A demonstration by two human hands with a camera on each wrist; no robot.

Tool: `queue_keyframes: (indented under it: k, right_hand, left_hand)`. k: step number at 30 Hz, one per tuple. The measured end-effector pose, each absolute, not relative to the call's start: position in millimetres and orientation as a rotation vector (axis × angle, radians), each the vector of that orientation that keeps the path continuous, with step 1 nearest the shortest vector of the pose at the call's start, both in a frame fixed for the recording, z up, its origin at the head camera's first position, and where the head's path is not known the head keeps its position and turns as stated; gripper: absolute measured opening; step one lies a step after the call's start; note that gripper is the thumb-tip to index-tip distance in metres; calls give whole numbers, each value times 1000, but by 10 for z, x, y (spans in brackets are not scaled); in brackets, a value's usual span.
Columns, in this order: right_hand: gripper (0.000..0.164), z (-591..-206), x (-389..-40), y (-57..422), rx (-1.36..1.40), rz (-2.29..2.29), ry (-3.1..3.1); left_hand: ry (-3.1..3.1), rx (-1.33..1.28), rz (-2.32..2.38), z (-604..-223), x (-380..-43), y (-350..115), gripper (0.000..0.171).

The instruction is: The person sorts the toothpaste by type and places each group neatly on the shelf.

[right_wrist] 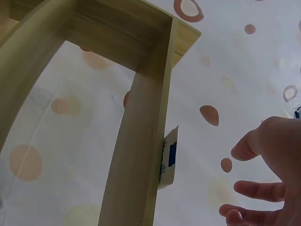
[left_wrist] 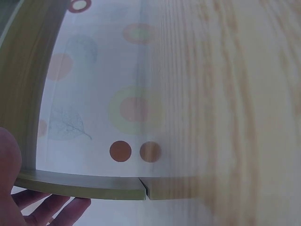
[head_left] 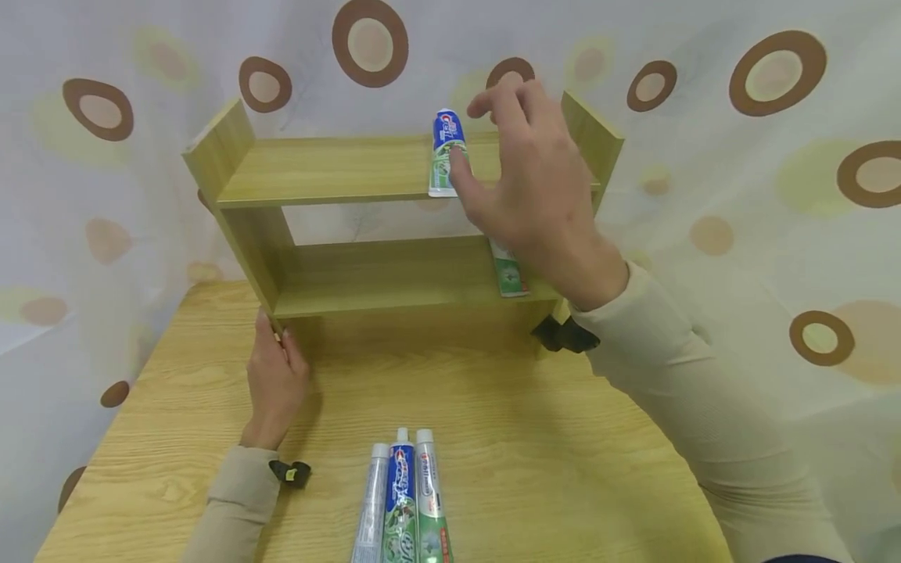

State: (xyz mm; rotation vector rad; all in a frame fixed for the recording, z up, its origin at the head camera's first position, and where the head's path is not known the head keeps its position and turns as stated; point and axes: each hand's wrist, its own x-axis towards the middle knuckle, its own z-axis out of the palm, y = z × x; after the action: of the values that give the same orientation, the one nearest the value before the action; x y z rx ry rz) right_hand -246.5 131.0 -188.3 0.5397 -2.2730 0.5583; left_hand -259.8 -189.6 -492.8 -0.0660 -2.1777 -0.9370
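My left hand [head_left: 277, 383] grips the lower left side panel of a wooden two-tier shelf [head_left: 338, 301], with thumb and fingers on either side of the panel's edge in the left wrist view. A blue, white and green toothpaste tube [head_left: 443, 160] lies on the upper board. My right hand [head_left: 538, 172] hovers just right of it, fingers spread and bent slightly, holding nothing; the right wrist view shows a gap between this hand and the tube's end [right_wrist: 168, 159]. Another green-and-white tube [head_left: 510, 270] lies on the lower board, partly hidden behind my right hand.
Three toothpaste tubes lie side by side on the wooden table [head_left: 549, 469] at the front: a silver one [head_left: 371, 508], a blue-green one [head_left: 400, 500] and a white-green one [head_left: 431, 500]. A patterned curtain [head_left: 739, 234] hangs behind and beside the table.
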Motion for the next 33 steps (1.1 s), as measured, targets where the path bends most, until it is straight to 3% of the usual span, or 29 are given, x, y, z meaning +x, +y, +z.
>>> queue_keyframes:
  k: [10,21,33]
  right_hand:
    - [40,-2148,-2412,1191,583,582,-2282]
    - [15,-2417,-2398,1142,721,562,-2160]
    - [6,-2717,-2414,1095,857,518,-2192]
  left_hand:
    - [-2198,-49,-940,-4919,-2598,-1907,47]
    - [-2184,-68,-948,-4922,-2607,-1893,47]
    - [-2185,-64,-960,-4940,-2616,-1893,47]
